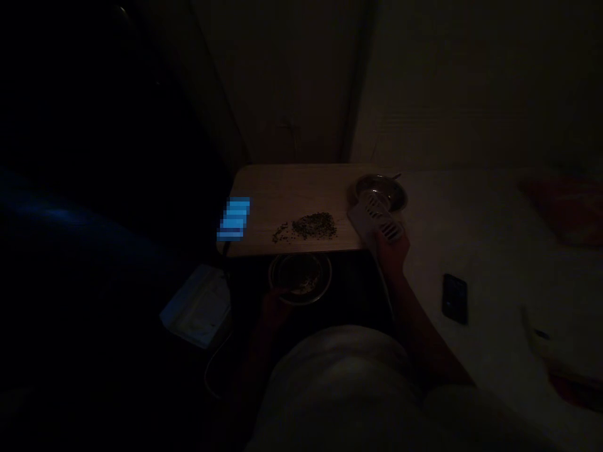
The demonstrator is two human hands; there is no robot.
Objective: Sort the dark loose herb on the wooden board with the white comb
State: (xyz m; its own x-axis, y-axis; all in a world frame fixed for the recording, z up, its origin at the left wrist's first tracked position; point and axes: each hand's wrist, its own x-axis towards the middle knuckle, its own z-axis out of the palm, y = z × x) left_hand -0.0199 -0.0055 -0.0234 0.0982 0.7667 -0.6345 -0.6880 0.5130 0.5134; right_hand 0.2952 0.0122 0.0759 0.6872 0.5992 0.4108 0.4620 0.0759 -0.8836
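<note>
Right-hand grip (394, 248) clasps a slotted tool (363, 219), right of small dark bits (315, 226).

Left fingers (282, 292) dim in shadow, blue glowing patch (234, 218) pixelated, scattered dark bits (316, 226) too small to identify

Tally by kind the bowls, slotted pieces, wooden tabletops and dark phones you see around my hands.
Bowls: 2 (upper bowl beyond the right hand, lower bowl at the left hand)
Slotted piece: 1
Wooden tabletop: 1
Dark phone: 1
Total: 5
</note>
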